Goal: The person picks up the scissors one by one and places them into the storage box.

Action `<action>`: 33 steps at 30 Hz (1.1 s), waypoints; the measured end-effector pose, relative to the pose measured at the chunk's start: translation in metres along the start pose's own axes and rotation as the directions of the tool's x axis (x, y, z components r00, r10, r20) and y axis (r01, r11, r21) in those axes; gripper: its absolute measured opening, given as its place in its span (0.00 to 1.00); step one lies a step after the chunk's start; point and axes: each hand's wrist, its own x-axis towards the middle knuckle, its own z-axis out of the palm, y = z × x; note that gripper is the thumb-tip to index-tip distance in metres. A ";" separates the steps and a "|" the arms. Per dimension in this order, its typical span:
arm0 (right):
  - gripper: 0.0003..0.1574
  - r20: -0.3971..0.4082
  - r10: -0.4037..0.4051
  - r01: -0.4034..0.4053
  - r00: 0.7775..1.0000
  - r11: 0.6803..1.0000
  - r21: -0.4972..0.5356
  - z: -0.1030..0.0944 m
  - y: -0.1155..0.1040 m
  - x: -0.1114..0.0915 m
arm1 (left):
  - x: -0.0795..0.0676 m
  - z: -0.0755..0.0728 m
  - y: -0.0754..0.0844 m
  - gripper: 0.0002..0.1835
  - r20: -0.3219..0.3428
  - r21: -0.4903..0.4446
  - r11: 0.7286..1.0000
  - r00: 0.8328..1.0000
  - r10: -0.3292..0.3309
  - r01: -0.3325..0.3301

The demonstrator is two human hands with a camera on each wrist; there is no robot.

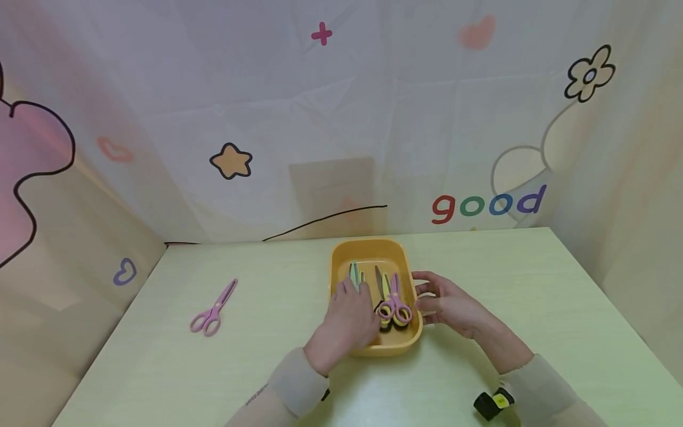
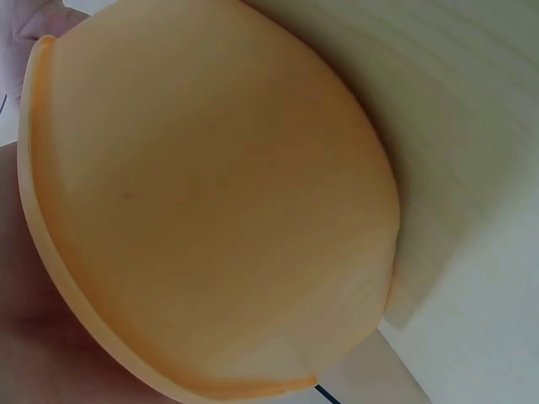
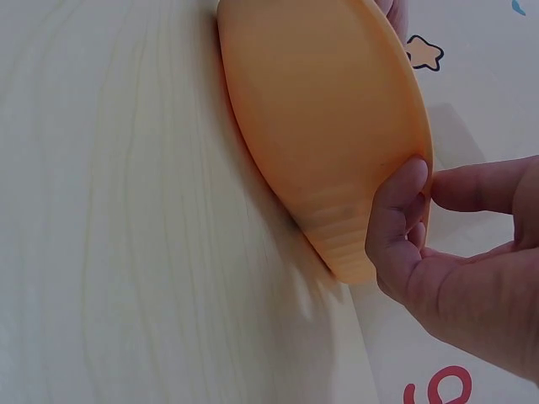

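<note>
An orange tray [image 1: 373, 244] stands on the table with several pairs of scissors inside. My left hand [image 1: 349, 314] reaches into its left half, fingers over light green scissors [image 1: 354, 273] whose blades point to the far end. Its fingertips are hidden, so I cannot tell if they grip. My right hand [image 1: 450, 302] holds the tray's right rim; in the right wrist view its curled fingers [image 3: 392, 219] lie against the outer wall. Pink scissors [image 1: 395, 302] lie on top of yellow scissors [image 1: 386, 283] at the tray's right. The tray's outer wall [image 2: 227, 194] fills most of the left wrist view.
Another pair of pink scissors [image 1: 210, 314] lies on the table, left of the tray. Near the right sleeve is a small black-and-yellow object [image 1: 493, 404]. A printed curtain [image 1: 256, 89] hangs behind the table [image 1: 240, 379] and along its sides.
</note>
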 end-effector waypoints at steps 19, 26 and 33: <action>0.44 0.010 -0.005 0.005 1.000 1.000 -0.003 0.002 -0.001 0.000 | -0.002 -0.005 -0.002 0.25 -0.008 0.012 1.000 1.000 0.013 -0.013; 0.43 -0.002 0.006 -0.006 1.000 1.000 -0.006 0.001 0.000 0.001 | -0.002 -0.001 -0.006 0.27 -0.038 0.031 0.998 0.998 0.047 -0.045; 0.43 0.005 0.001 -0.001 1.000 1.000 0.001 0.002 -0.001 -0.001 | -0.004 -0.003 -0.013 0.27 -0.074 0.027 0.995 0.992 0.100 -0.098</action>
